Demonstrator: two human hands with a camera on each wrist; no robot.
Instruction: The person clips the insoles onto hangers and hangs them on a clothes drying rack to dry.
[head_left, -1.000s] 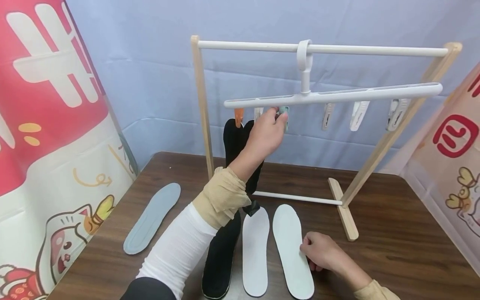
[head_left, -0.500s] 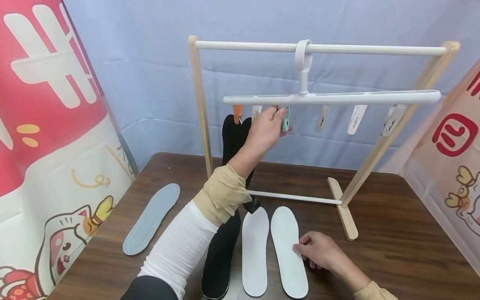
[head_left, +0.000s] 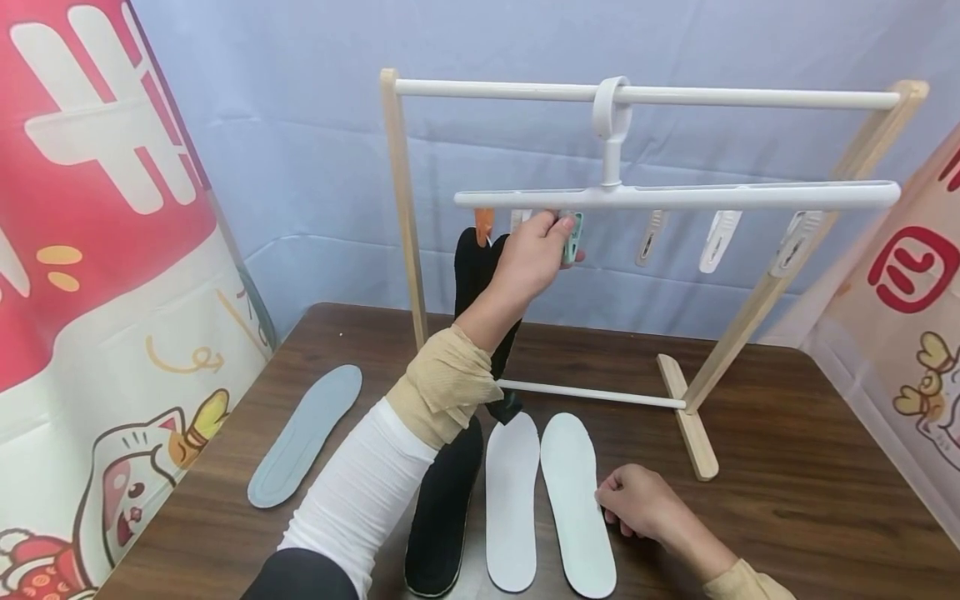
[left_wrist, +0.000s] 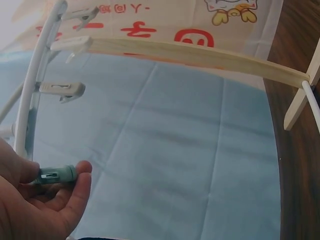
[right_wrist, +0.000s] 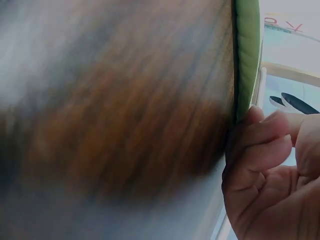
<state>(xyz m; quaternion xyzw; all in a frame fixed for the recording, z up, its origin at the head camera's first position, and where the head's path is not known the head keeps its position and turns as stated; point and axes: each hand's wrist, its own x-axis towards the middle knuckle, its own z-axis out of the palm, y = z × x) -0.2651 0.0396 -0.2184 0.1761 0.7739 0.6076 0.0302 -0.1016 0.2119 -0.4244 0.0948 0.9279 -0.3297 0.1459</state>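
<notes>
On the brown bench (head_left: 795, 467), my right fingers (head_left: 611, 497) pinch the edge of a pale green insole (head_left: 577, 508); above, my left fingers (head_left: 542, 222) are clamped on a green clip (head_left: 575, 240) beneath the white hanger (head_left: 720, 197).

In the head view, mid-frame, the left forearm (head_left: 367, 475) hides part of the hanging black insoles (head_left: 472, 275) and the low end of the rack's left post (head_left: 403, 208). The bottom edge cuts off the tabletop (head_left: 810, 517). In the left wrist view, the left grip (left_wrist: 47, 205) is cropped at lower left. The right wrist view's brown surface (right_wrist: 140, 130) is blurred.
</notes>
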